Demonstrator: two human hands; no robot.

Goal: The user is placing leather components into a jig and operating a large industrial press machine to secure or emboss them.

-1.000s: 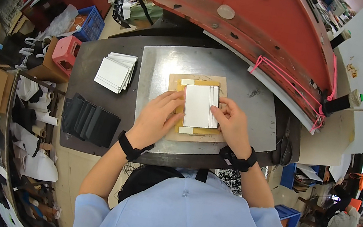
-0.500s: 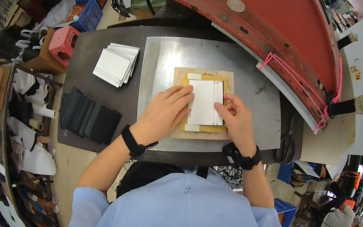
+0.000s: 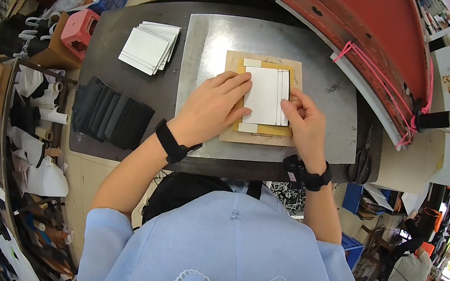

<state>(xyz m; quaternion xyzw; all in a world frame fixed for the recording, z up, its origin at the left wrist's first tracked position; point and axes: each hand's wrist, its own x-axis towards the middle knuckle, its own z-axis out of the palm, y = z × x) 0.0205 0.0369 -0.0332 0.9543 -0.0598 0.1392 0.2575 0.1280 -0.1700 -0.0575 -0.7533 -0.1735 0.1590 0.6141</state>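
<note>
Left hand [image 3: 215, 102]: spread, fingertips at left edge of white panel [image 3: 263, 96]. Right hand [image 3: 307, 125]: thumb on right edge, fingers curled; grip cannot be told. Panel: upon yellow board [image 3: 281, 132], over metal sheet [image 3: 211, 31]. Far left: white stack [image 3: 144, 49]. Near left: black pieces [image 3: 113, 115].

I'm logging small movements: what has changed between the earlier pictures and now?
The bench sits higher in the picture, probably because the camera tilted. The left hand seems to reach slightly farther over the white panel. Nothing was visibly grasped or released. The right hand stays at the panel's right edge; the white stack and dark stack stay put.
</note>
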